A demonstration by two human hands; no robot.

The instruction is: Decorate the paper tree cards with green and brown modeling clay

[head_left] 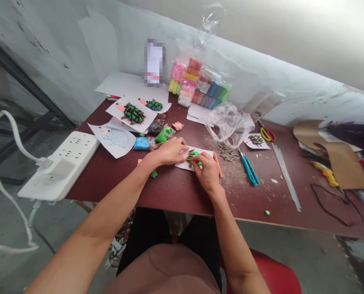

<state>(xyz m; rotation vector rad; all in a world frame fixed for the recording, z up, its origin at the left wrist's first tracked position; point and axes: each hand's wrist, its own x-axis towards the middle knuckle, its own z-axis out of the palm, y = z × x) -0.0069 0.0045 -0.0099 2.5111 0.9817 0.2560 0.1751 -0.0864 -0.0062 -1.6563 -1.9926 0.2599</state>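
Note:
A small white card (pixel 182 165) lies on the dark red table, bearing a green clay shape (pixel 189 155) with dark seeds stuck in it and a pink part at its left. My left hand (pixel 171 151) rests at the card's left side, fingers bent together over the pink part; what they press or hold is hidden. Over the right part of the green clay, my right hand (pixel 207 167) has thumb and fingertips pinched together; anything between them is too small to make out. A pile of striped seeds (pixel 227 153) lies to the right of the card.
Blue-handled tool (pixel 249 169), scissors (pixel 267 134), clear sticks (pixel 286 175) and a yellow glue gun (pixel 325 173) lie to the right. Hedgehog pictures (pixel 133 113) and green clay (pixel 164 134) sit left. Behind are a plastic bag (pixel 229 122) and clay packs (pixel 206 92). A power strip (pixel 61 165) stands left.

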